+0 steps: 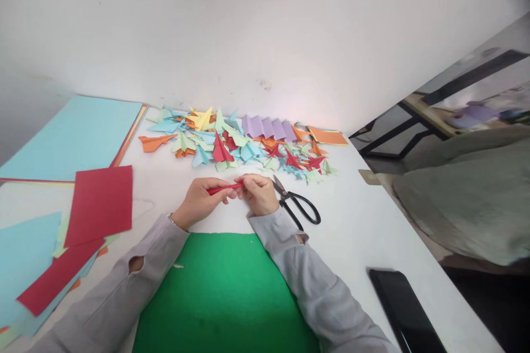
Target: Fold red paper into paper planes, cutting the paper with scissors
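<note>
Between my two hands is a narrow folded strip of red paper (219,189), held level above the white table. My left hand (203,198) pinches its left part between thumb and fingers. At the other end, my right hand (259,193) grips it with fingertips close to those of the left; the fingers hide much of that end. Black-handled scissors (306,208) lie just right of my right hand, blades slightly apart. Beyond the hands spreads a pile of small folded paper planes (221,146) in several colours.
A green mat (223,292) lies under my forearms. Large light-blue sheets (78,132), a red square (101,204) and paper scraps cover the left side. A purple pleated paper (269,128) and orange sheets (329,135) are near the wall. A black phone (403,306) lies front right.
</note>
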Motion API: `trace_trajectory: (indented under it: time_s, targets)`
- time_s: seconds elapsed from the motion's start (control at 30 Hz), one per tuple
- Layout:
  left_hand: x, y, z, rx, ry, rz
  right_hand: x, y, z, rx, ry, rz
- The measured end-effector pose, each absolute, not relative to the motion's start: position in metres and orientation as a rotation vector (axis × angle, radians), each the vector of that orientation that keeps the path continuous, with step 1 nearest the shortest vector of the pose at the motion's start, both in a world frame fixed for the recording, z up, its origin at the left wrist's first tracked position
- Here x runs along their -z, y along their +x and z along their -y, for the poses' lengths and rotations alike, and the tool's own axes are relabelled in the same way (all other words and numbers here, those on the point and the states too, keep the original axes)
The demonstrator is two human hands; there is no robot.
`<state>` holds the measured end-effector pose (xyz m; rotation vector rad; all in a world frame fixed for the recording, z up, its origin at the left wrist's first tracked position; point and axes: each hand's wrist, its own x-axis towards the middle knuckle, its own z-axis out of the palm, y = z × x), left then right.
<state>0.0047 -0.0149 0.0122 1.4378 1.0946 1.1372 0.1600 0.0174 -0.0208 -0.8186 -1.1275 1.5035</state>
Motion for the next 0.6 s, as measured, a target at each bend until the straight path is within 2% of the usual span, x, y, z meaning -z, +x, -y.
trace_trajectory:
  time_s: [0.6]
  targets:
    - [-0.009,0.005,0.0138,-1.208,1.406,-1.134,0.019,0.1585,-0.0172,-1.451,-0.748,1.261]
